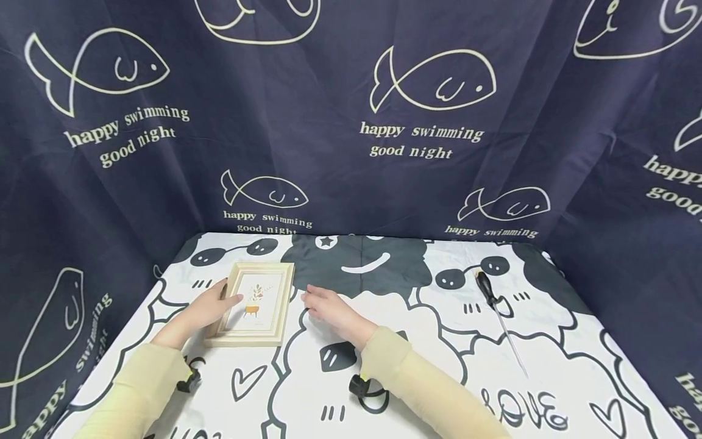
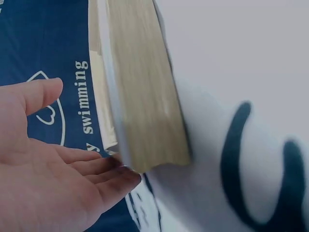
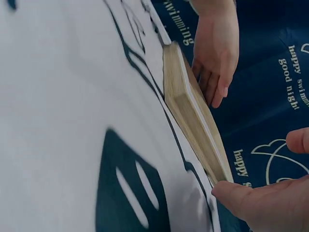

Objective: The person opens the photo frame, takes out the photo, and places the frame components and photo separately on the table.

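A pale wooden picture frame (image 1: 247, 339) lies face up on the table, showing a small print of a potted plant. My left hand (image 1: 207, 306) is at its left side, the thumb over the picture area. In the left wrist view, the straight fingers of that hand reach the frame's edge (image 2: 145, 92) near a corner, with the thumb spread apart. My right hand (image 1: 331, 310) is just right of the frame, its fingers loosely bent and holding nothing. The right wrist view shows its fingertips close to the frame's near end (image 3: 198, 116).
A screwdriver (image 1: 487, 289) with a black handle and long metal shaft lies at the table's right. A white cloth (image 1: 417, 390) with dark cartoon drawings covers the table. Dark blue curtains (image 1: 340, 122) with fish prints stand behind and at both sides.
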A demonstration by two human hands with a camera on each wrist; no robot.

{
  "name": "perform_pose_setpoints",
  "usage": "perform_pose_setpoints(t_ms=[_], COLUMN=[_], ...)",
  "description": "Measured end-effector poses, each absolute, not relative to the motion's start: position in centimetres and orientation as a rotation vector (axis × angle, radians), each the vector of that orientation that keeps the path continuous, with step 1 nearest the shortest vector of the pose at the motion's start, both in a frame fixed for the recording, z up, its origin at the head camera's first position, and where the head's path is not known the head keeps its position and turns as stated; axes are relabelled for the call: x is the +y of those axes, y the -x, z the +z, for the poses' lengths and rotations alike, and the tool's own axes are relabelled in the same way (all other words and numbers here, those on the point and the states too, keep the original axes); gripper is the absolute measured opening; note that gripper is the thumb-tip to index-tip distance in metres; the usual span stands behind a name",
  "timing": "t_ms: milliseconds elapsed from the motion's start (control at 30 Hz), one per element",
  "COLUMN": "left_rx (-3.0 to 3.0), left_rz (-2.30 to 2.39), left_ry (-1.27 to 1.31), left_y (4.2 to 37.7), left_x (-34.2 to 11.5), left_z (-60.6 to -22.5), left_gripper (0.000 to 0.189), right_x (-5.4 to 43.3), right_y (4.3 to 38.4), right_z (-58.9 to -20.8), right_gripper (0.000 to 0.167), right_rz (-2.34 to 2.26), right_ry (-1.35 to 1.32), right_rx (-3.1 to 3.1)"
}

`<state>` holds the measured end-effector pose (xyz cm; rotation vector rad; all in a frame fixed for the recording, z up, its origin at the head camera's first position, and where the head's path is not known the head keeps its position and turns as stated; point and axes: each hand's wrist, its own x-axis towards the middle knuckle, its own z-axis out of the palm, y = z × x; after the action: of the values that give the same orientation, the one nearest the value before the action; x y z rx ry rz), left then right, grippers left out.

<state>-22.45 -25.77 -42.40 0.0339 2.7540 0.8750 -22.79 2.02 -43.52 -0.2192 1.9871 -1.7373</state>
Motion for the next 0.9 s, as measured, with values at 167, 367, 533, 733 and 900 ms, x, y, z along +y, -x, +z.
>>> perform_pose_setpoints(t_ms=[167,367,533,733,900], left_rx=[2.708,2.738,2.705,2.696,2.708], left_rz=[0.886,0.871,0.931,0.984,1.052], left_ry=[0.046,0.088,0.164,0.237,0.209], left_y=[22.8,23.2,23.5,23.8,23.8], left_x=[-25.9,-26.4,-27.2,-27.7,-27.6], left_z=[-42.6,-42.2,-42.6,-43.0,-43.0], left_gripper=[0.076,0.064,0.062,0.055,0.046], right_x=[0.9,-0.4,-1.4,-1.9,-2.0], right_y=[22.9,23.3,23.2,22.9,22.7], right_z=[-44.1,-44.8,-45.3,-45.5,-45.4], right_gripper=[0.053,0.037,0.028,0.033,0.035], right_rz=[-1.940,-2.039,-2.052,-2.038,-2.010], right_ry=[0.074,0.003,-0.029,-0.026,0.016], right_rx=[1.770,1.664,1.648,1.680,1.722])
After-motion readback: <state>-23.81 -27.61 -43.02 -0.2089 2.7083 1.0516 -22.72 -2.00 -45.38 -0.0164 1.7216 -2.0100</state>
